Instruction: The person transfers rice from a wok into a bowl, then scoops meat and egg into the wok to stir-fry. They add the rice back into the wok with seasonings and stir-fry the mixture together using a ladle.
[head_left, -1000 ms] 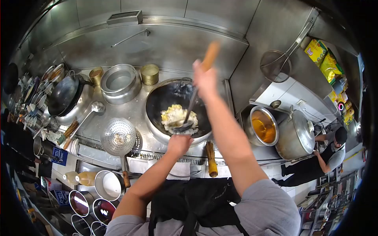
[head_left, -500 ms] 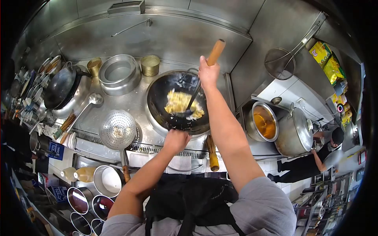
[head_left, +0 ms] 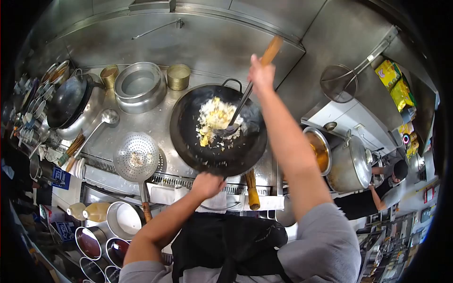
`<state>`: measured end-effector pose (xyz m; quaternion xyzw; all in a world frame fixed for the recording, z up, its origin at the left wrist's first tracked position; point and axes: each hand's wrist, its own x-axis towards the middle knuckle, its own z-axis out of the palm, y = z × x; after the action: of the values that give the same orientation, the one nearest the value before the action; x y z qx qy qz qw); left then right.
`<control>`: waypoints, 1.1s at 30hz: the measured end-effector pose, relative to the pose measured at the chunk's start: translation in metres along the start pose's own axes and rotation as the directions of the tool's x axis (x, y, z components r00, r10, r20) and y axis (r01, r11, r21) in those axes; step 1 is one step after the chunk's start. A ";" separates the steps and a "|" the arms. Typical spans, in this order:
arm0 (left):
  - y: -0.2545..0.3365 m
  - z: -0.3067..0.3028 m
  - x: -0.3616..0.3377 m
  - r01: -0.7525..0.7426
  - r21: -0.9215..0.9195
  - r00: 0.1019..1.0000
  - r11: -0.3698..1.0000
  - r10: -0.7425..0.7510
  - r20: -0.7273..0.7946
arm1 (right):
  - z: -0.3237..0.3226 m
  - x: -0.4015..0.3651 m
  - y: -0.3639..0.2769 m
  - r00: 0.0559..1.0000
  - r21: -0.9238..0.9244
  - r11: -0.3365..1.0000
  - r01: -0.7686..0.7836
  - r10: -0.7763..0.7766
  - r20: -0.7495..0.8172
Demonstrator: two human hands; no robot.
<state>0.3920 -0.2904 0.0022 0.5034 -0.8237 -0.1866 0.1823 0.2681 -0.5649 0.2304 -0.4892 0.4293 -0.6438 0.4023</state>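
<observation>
Handles are the hardest parts to read here. The left grip (head_left: 207, 185) closes over the near rim of the wok (head_left: 188, 144) at the front edge of the steel surface (head_left: 155, 120). Its fingers are curled shut, and they hide whatever handle or cloth they clamp. The right grip (head_left: 261, 75) is wrapped tight round the ladle (head_left: 243, 104), high over the back edge, with the wooden end sticking out past the knuckles. The ladle's bowl lies half buried in the fried rice (head_left: 214, 115), so its outline is unclear. The rice is heaped in the far half of the wok, with loose grains scattered toward the near side.

The right forearm crosses the pot of orange liquid (head_left: 323, 153) at the right edge and hides its left part. A lidded stockpot (head_left: 351, 162) stands just beside it. A bamboo brush (head_left: 252, 188) lies at the front edge, its top tucked under the wok. Left of the wok rests a perforated skimmer (head_left: 137, 158), and a second wok (head_left: 68, 101) sits near the back left corner. The tins and bowls along the left edge are too small and warped to tell apart. A co-worker (head_left: 387, 193) stands at the far right, partly cut off by the dark border.
</observation>
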 end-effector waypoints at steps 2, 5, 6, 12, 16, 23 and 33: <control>0.015 -0.017 -0.010 0.012 0.011 1.000 1.000 -0.012 0.004 | -0.001 0.062 -0.017 0.963 -0.023 0.979 -0.205 0.206 0.171; 0.009 -0.020 0.033 0.074 -0.013 0.987 0.997 -0.075 -0.141 | 0.002 0.115 -0.048 0.969 -0.045 0.986 -0.159 0.165 0.184; -0.002 -0.017 0.053 0.081 -0.056 0.984 0.995 -0.088 -0.154 | 0.004 0.109 -0.061 0.982 -0.061 0.995 -0.074 0.084 0.169; -0.024 0.001 0.087 0.171 0.016 0.985 0.985 -0.172 0.031 | -0.007 0.004 0.064 0.991 -0.231 0.964 0.132 -0.127 0.033; -0.029 0.012 0.084 0.097 -0.018 0.986 0.995 -0.099 -0.137 | 0.004 -0.030 0.007 0.940 -0.054 0.986 0.158 -0.133 0.313; -0.031 0.013 0.085 0.106 -0.012 0.993 0.994 -0.106 -0.042 | -0.003 -0.035 0.069 0.885 -0.090 0.978 0.189 -0.130 0.447; -0.040 0.014 0.082 0.089 -0.068 0.991 0.994 -0.095 -0.099 | -0.034 -0.036 0.019 0.959 0.191 0.980 -0.050 -0.006 0.284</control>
<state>0.3807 -0.3788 -0.0198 0.5437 -0.7828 -0.1953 0.2312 0.2439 -0.5314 0.1971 -0.5294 0.3073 -0.6019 0.5128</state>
